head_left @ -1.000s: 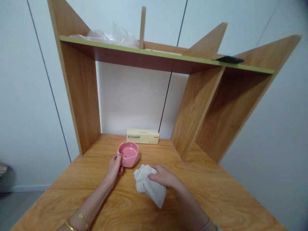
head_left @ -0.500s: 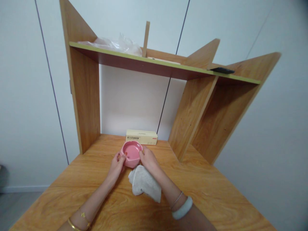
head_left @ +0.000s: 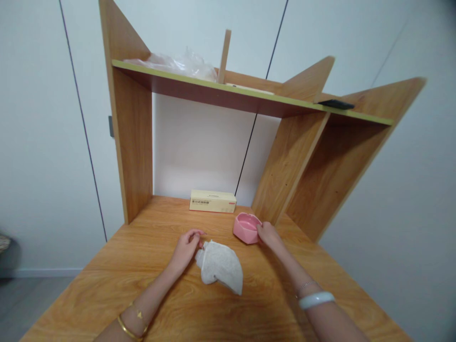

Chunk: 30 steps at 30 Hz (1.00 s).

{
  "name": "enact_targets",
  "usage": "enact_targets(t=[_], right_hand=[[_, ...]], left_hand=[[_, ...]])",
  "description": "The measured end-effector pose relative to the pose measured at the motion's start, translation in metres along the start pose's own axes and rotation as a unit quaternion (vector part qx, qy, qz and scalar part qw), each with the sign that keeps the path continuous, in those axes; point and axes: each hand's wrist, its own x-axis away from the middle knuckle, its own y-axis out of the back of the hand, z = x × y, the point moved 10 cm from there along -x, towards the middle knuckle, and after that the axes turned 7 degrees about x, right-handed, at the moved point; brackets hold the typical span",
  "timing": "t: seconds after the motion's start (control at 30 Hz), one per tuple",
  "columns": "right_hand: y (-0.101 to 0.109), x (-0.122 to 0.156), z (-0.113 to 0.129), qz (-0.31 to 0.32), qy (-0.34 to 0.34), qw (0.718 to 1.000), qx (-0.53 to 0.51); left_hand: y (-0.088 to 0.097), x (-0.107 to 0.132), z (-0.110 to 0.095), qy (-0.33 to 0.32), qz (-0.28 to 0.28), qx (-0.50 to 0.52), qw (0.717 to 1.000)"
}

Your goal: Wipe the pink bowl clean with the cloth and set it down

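Note:
A pink faceted bowl (head_left: 245,233) with a round hollow is at the right of the middle, near the back of the desk. My right hand (head_left: 268,235) grips its right rim, thumb at the inner side. I cannot tell whether the bowl's base touches the desk. A crumpled light grey cloth (head_left: 221,267) lies on the desk between my arms. Beside the cloth's upper left corner is my left hand (head_left: 188,244), fingers loosely bent and apart, with nothing visible in them. Its fingertips are close to the cloth; whether they touch it is unclear.
A cream box (head_left: 213,202) with printed lettering stands at the back of the wooden desk (head_left: 142,266). Wooden uprights and a shelf (head_left: 213,92) rise behind it. On the shelf lie a clear plastic bag (head_left: 181,65) and a dark flat object (head_left: 335,104).
My left hand has let go of the bowl and is now by the cloth. The right hand has carried the bowl to the right, away from the front of the box.

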Motion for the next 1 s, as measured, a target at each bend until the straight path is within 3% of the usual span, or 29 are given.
enact_targets(t=[0.13,0.27,0.33,0.43,0.53,0.57,0.67,0.73,0.83,0.93,1.0], right_hand=[[-0.013,0.0,-0.019,0.047,-0.023,0.999,0.015],[0.0,0.005,-0.009,0.038,-0.013,0.999,0.026],[0.014,0.019,0.009,0.013,0.015,0.999,0.026],[0.026,0.063,0.056,-0.019,0.115,0.993,0.006],[0.007,0.124,0.108,0.004,0.243,0.97,-0.007],[0.0,0.145,0.124,-0.014,0.3,0.954,0.011],[-0.024,0.174,0.141,-0.066,0.336,0.936,0.077],[-0.033,0.173,0.136,-0.077,0.313,0.943,0.083],[-0.024,0.162,0.115,-0.093,0.261,0.961,-0.014],[-0.004,0.151,0.073,-0.111,0.176,0.965,-0.157],[0.0,0.147,0.038,-0.104,0.121,0.954,-0.255]], left_hand=[[0.006,0.0,-0.004,0.005,-0.014,-0.005,1.0],[0.013,-0.002,-0.005,0.003,-0.027,-0.012,1.0],[0.016,-0.004,-0.003,0.002,-0.031,-0.016,0.999],[0.018,-0.007,0.001,0.002,-0.033,-0.021,0.999],[0.018,-0.007,0.003,0.003,-0.034,-0.024,0.999],[0.018,-0.006,0.003,0.004,-0.034,-0.025,0.999],[0.017,-0.004,0.001,0.006,-0.034,-0.03,0.999],[0.017,-0.003,-0.001,0.007,-0.033,-0.035,0.999],[0.017,-0.002,-0.003,0.008,-0.03,-0.04,0.999],[0.016,-0.002,-0.004,0.01,-0.025,-0.042,0.999],[0.015,-0.002,-0.005,0.011,-0.021,-0.043,0.999]])
